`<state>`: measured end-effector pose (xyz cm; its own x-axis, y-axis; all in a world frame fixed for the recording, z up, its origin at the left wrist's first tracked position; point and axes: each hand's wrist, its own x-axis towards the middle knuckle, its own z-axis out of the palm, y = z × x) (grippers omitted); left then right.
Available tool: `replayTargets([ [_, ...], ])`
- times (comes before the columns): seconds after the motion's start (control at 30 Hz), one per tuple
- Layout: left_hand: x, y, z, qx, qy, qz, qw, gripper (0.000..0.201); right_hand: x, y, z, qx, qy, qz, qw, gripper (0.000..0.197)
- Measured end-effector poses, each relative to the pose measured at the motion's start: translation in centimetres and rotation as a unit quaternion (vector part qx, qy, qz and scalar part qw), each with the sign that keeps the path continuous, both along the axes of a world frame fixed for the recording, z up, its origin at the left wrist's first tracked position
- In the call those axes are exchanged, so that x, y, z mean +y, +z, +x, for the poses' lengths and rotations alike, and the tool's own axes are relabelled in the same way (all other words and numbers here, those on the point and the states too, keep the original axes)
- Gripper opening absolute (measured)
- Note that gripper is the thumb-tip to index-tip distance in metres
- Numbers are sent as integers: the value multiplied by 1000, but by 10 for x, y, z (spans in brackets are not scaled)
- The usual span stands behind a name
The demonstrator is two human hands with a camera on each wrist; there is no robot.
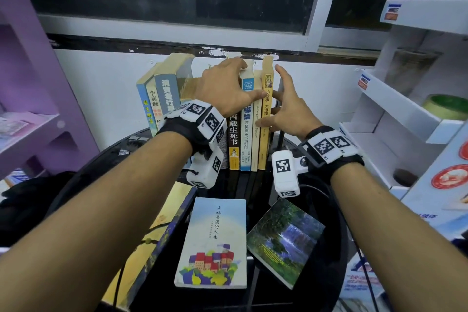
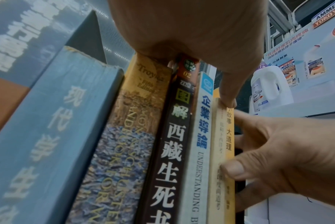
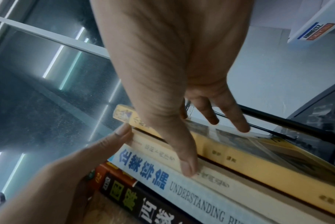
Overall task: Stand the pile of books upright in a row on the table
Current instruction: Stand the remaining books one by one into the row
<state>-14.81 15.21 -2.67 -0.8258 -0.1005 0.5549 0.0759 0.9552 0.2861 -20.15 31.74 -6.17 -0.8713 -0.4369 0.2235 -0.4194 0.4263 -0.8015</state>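
Several books stand spine-out in a row against the wall at the back of the black round table (image 1: 321, 195). At its right end are a dark brown book (image 1: 234, 144), a white-and-blue book (image 1: 247, 134), a thin cream book (image 1: 256, 144) and a yellow book (image 1: 266, 114). My left hand (image 1: 243, 78) hooks over the tops of these books, its thumb on the cream spine (image 2: 218, 136). My right hand (image 1: 278, 104) lies flat on the yellow book's right cover, thumb on the cream spine. A pale blue book (image 1: 212, 243), a waterfall-cover book (image 1: 283, 240) and a large yellow-and-navy book (image 1: 152, 235) lie flat in front.
Blue and grey books (image 1: 162, 94) lean at the row's left end. A purple shelf unit (image 1: 30, 83) stands to the left and white display shelves (image 1: 405, 109) crowd the right. A dark window runs above the wall. Cables trail over the table's near edge.
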Motion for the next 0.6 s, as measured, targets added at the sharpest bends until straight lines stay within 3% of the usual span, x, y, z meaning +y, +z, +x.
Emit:
replayTargets([
  [0.13, 0, -1, -1, 7, -1, -2, 1000, 72, 1, -8, -7, -35, 29, 19, 999, 122],
  [0.3, -1, -3, -2, 12, 1, -2, 1000, 71, 3, -19, -12, -91, 57, -30, 994, 113],
  [0.6, 0, -4, -4, 20, 0, -4, 1000, 73, 5, -24, -6, -92, 47, -53, 993, 106],
])
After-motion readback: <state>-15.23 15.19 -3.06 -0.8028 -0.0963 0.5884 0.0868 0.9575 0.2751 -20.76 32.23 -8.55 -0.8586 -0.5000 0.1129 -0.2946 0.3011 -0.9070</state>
